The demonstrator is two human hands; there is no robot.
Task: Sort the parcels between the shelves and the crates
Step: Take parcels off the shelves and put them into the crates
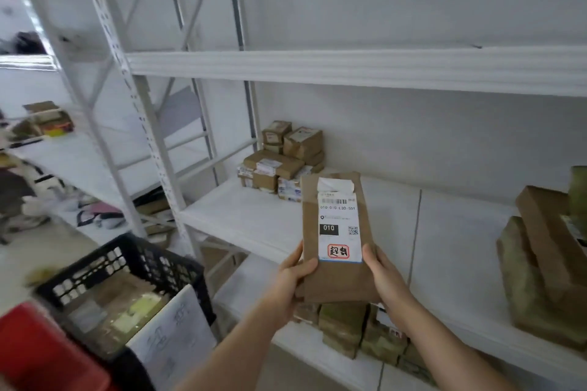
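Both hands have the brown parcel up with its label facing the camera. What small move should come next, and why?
Probably set the brown parcel, held by the left hand and right hand, forward onto the bare middle shelf beside the stacked parcels: its label reads 010.

Held parcel (336,238): in front of the middle shelf (254,216), between both hands.
Stacked parcels (282,159): behind it, at the shelf's back.
Crate (127,282): lower left, beside the shelving.

Single head-worn view, looking forward and down — close to white shelves (254,219).
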